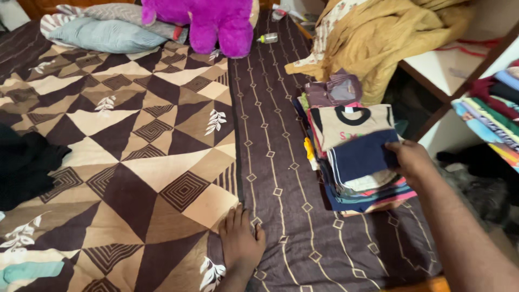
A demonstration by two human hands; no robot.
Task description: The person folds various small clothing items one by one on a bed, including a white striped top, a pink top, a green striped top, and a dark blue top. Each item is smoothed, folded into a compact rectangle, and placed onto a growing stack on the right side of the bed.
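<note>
1. Right hand (413,162): laid on the right side of the stack of folded clothes (351,157), at the navy folded piece (363,157) on top. Fingers curled over its right edge; whether it's pinched or only pressed can't be told.
2. Left hand (240,240): set flat on the bed, fingers spread, palm down on the brown bedspread (281,135) just beside the edge of the patterned blanket (135,135). Nothing held; judged to be a prop for body wt.
3. Stack is at the bed's right side, near the edge. A beige tee w/ black collar (351,121) is seen under the navy piece, many more folded layers below.
4. Done so far, as judged: most of the folding, since the stack is tall and fairly squared.
5. Left, as judged: a mustard-yellow heap of cloth (389,38) behind the stack is unfolded; a dark garment (24,165) at the blanket's left is crumpled too.
6. Shelf unit (459,70) at right: lower shelf already loaded w/ folded clothes on shelf (492,119); upper shelf mostly bare.
7. Purple plush toy (211,21) and pillows (102,30) at the bed's head, well apart from both hands.
</note>
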